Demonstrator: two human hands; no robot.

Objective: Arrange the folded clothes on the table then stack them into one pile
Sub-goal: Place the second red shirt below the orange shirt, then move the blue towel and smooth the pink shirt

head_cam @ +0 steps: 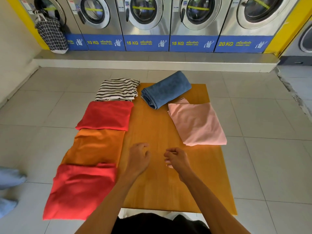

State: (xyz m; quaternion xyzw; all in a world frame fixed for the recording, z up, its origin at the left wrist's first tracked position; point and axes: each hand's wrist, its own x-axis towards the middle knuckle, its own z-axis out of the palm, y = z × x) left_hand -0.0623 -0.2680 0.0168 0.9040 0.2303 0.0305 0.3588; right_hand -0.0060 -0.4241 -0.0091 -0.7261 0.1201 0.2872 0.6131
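Six folded clothes spread on the orange-brown surface [157, 132]. Down the left edge, touching end to end: striped top [117, 89] at the far end, then red cloth [105, 115], orange cloth [94, 146], and another red cloth [79, 191] nearest. On the right: folded blue jeans [166, 89] at the far end, pink cloth [196, 123] just beside them. Above the bare middle, left hand [139, 157] and right hand [176, 158], near each other, fingers loosely curled, holding nothing. Pale floor tiles [263, 115] all around. Behind, on a raised step, a row of silver washing machines [145, 22] with blue labels. Checked bag [50, 37] hanging at the far left.
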